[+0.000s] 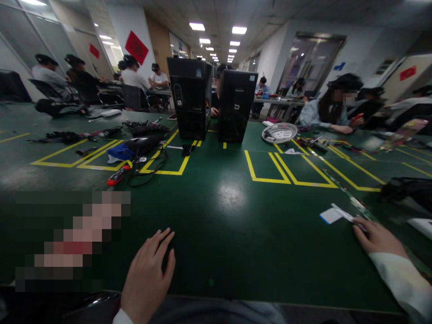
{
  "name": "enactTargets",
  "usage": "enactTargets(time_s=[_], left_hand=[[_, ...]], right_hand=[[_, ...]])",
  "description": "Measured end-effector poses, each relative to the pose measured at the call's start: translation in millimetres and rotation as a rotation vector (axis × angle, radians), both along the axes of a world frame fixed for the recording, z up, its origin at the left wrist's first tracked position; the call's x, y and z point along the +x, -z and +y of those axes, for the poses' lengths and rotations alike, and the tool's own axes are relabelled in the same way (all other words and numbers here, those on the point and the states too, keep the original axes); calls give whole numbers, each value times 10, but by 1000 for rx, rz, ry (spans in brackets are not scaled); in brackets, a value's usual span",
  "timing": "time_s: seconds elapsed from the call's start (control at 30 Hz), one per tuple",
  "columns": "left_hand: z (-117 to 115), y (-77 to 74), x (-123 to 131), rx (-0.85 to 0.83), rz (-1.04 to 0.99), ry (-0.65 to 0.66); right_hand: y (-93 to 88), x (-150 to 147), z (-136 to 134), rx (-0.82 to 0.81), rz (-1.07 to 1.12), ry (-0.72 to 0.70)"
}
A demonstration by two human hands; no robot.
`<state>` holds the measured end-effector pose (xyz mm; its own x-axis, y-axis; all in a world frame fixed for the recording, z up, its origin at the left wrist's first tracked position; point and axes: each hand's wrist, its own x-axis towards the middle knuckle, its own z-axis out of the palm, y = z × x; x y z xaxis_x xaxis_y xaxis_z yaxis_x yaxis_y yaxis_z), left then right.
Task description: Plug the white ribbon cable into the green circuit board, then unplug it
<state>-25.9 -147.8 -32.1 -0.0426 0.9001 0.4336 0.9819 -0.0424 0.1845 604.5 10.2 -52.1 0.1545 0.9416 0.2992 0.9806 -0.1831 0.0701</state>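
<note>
A: Where do we have our hands; is either one gripping?

B: Our left hand (147,270) is unclenched and holds nothing; its fingers stretch forward, thumb apart, over the green table (219,265); our right hand (380,236) is well apart from it, fingers curled at the near end of the white ribbon (331,215).

A: Pinching the ribbon, or only resting on it?

B: We cannot tell; the fingertips are too dim there; the blue-edged end points away from us, just beside the narrow board (357,204); the touch perhaps serves to steady the near end.

A: And the things around?

B: Two towers (191,103) stand upright side by side beyond our hands, presumably set back for their bulk; yellow tape (272,180) marks outlines, likely to give things their places; a screwdriver (117,176) lies on our left; right of the towers sits a basket (285,133), its rim likely keeping small parts together.
</note>
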Motion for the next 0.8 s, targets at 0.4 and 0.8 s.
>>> enactTargets(time_s=[0.4,0.8], left_hand=[[4,17,-14,-15,29,16],[3,18,-4,13,14,9]], right_hand=[[-137,-1430,-74,82,249,-823],[-265,-3366,-67,23,374,-1341]])
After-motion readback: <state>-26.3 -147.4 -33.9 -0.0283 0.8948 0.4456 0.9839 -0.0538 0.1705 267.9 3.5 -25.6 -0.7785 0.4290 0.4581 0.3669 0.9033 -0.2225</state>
